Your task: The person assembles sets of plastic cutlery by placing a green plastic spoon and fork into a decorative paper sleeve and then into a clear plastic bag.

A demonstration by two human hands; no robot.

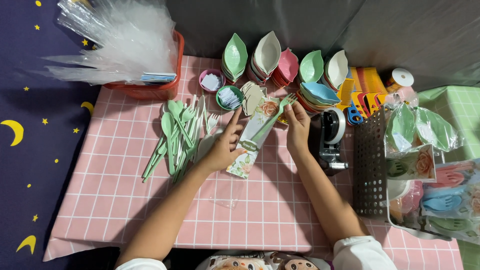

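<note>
Two bare hands grip one long floral-printed paper sleeve point(252, 142): the left hand point(222, 147) clasps its lower half, while the right hand point(297, 127) pinches a pale green plastic fork point(272, 117) lying along its upper end. Left of the grip lies a pile of pale green plastic cutlery point(177, 137).

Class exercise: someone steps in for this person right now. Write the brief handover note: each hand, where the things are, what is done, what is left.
Left hand: holds the floral card sleeve from its left side, over the pink checked table.
Right hand: pinches the green fork that lies on the sleeve, prongs pointing away.
Nearby: loose green cutlery pile left of the sleeve; stacked leaf-shaped dishes behind; tape dispenser to the right.
Done: packed sets lie bagged at the right.
Left: the fork is on the sleeve, not visibly tucked in; much cutlery unpacked.
</note>
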